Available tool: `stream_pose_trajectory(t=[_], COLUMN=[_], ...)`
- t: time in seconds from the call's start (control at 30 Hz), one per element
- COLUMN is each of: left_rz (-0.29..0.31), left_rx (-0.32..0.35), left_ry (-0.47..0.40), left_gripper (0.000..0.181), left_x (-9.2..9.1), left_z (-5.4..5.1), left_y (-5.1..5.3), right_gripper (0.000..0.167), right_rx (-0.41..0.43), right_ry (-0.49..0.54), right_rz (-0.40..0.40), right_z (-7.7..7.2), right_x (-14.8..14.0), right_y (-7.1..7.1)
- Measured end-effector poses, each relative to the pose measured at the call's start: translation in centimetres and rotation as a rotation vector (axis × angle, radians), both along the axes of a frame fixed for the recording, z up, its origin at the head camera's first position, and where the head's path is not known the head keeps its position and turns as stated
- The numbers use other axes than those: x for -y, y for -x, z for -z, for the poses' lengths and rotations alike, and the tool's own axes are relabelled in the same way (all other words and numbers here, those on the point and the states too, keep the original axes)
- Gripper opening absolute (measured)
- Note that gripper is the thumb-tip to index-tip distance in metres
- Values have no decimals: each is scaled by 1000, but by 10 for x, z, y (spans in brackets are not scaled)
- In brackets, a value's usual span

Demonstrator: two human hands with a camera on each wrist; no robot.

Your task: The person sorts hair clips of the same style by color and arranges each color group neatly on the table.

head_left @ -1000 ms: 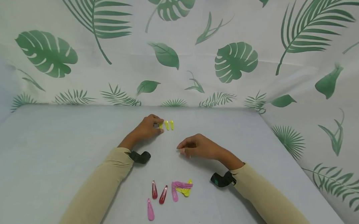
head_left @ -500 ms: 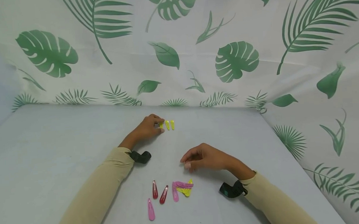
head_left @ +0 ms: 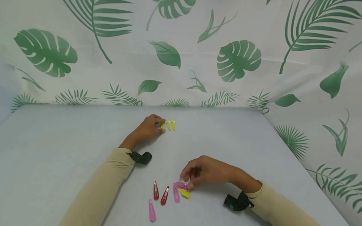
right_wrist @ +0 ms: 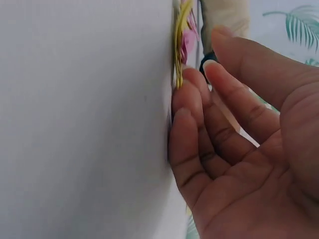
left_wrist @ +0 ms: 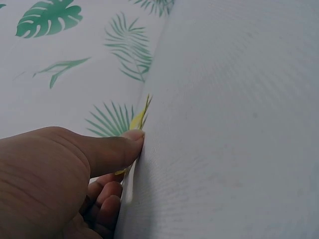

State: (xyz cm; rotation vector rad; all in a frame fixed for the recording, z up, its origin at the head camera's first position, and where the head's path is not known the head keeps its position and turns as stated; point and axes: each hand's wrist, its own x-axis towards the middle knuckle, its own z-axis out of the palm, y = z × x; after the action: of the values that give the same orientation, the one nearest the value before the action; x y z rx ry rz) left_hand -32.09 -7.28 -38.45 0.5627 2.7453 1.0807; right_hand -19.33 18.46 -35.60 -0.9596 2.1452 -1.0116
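Observation:
At the far side of the table, my left hand [head_left: 147, 128] holds a small yellow snap hair clip [head_left: 162, 126] between thumb and index finger. Two more yellow hair clips [head_left: 171, 125] lie upright beside it in a row. In the left wrist view, the thumb covers the middle of that clip [left_wrist: 137, 120]. My right hand [head_left: 212, 171] is over a small pile of pink hair clips [head_left: 176, 193] and yellow hair clips [head_left: 186, 193]. From the right wrist, its thumb stands apart from the bent fingers, with yellow clips [right_wrist: 180, 45] just past the fingertips.
Two red hair clips [head_left: 164, 196] and a single pink hair clip [head_left: 152, 211] lie left of the pile. White cloth covers the table [head_left: 64, 158]. A leaf-printed backdrop [head_left: 194, 62] rises behind it and along the right side.
My right hand has come back toward the near side, from the middle of the table down to the pile of clips. The left hand stays at the yellow row.

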Motion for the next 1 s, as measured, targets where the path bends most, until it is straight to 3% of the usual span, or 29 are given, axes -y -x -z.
stream_pose_trajectory(t=[0.33,0.67,1.0], left_rz=[4,2,21], left_rx=[-11,-15,-40], left_ry=[-15,-13,-12], left_gripper=[50,50,49], left_x=[1,0,0], left_z=[-1,1,0], left_y=[-1,0,-1], right_gripper=[29,29,30], right_rx=[-76,-129,-206], right_ry=[-10,-94,-124], right_rz=[-65,1,62], right_z=[0,-2,-3], right_x=[10,16,11], right_y=[-11,-18,-15])
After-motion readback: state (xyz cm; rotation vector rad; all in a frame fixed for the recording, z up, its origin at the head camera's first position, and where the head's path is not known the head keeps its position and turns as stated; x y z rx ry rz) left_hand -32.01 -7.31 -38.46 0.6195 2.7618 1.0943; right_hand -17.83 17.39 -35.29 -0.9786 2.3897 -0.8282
